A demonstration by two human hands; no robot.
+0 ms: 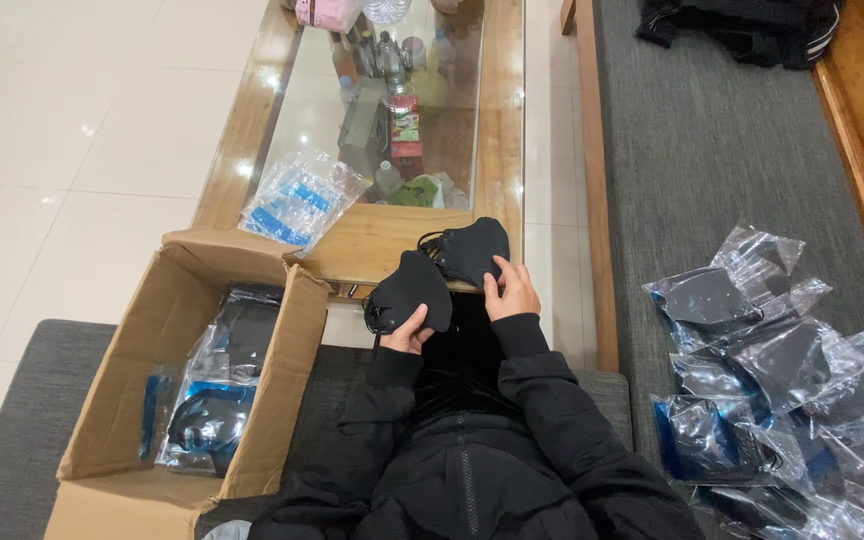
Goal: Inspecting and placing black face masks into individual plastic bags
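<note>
Black jacket sleeves lead out to both hands over the lap. Left hand (409,333) grips 1 black mask (409,293); right hand (512,292) pinches a 2nd black mask (470,248), just beyond it on the wooden table edge (372,245). Sorting seems underway; pairing them would need aligned edges. Left of the hands stands an open cardboard box (282,400); bagged masks (782,390) pile well right.

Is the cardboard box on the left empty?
No. The cardboard box stands open and holds clear plastic packets of dark masks, some with blue print.
</note>
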